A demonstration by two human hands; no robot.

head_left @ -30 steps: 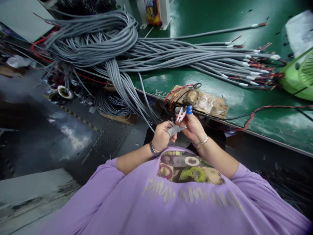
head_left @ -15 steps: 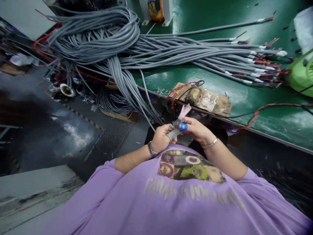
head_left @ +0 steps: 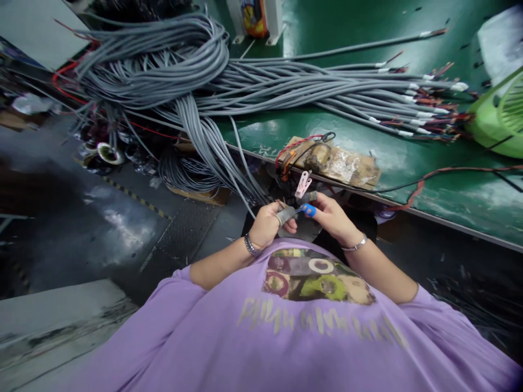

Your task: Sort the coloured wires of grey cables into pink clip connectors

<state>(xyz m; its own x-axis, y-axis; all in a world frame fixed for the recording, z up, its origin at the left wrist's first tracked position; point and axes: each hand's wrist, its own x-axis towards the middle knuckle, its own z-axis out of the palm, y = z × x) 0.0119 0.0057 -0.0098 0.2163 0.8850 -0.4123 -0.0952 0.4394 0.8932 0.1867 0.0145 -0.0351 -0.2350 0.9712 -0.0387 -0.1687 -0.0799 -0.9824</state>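
Left hand (head_left: 265, 224) and right hand (head_left: 334, 219) facing across thin wires (head_left: 299, 209)

The left hand is closed, its grey-wrapped thumb over the wires. The right hand's blue-banded thumb and forefinger stand slightly parted; from where I stand, whether they pinch a strand cannot be told. Exposed strands lie between the two hands, their long axis roughly crosswise to the person's body, pointing toward the right thumb; the left hand is nearer. A pink clip (head_left: 303, 184) sits just beyond the fingers, near the surface (head_left: 402, 158), its attachment unclear.
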